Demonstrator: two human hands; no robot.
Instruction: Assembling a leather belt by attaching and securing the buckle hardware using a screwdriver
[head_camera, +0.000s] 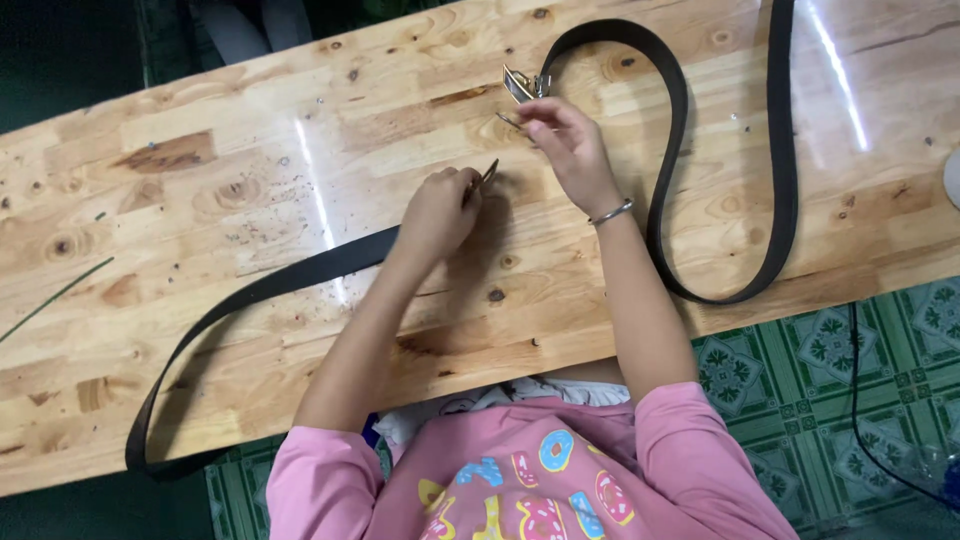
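On the wooden tabletop (200, 180), the left hand (437, 212) at centre frame is closed around the belt's (300, 275) free end. Just right, the right hand (562, 135) pinches beside the metal buckle (520, 83). Judging by this, threading is underway; next needs careful alignment.

**What I can't make out**

My left hand (437, 212) covers the near end of the long black leather belt (668, 150). The belt's far loop runs off the top edge. A white round object (952, 178) at the right edge is cut off.
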